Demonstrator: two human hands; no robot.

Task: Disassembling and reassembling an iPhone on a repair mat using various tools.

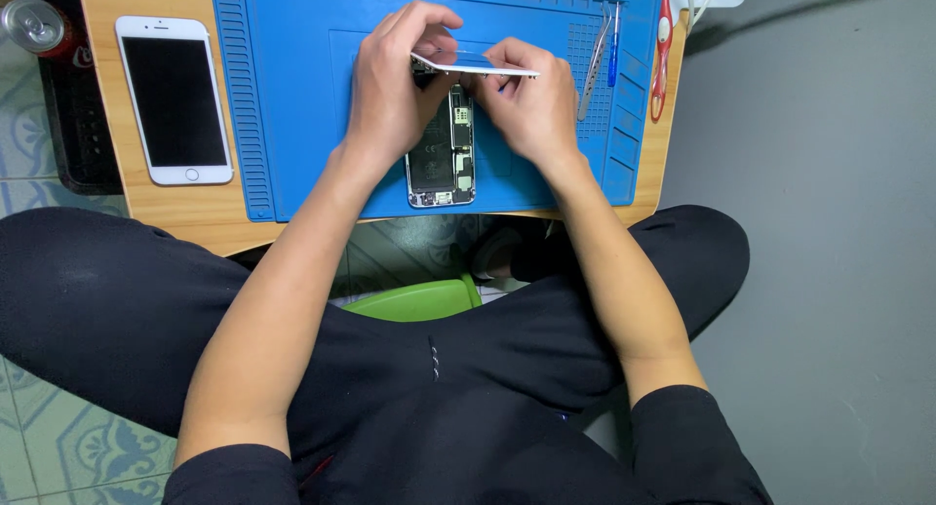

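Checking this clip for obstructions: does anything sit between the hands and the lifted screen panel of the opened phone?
Nothing visible. The left hand and right hand already grip the screen panel, raised over the opened phone.

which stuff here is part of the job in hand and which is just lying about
In hand: opened phone, lifted screen panel, left hand, right hand, blue work mat.

Lying about: white phone, drink can, tweezers, red scissors, green stool.

The person wears a black top with sleeves pushed above the elbows and black trousers.
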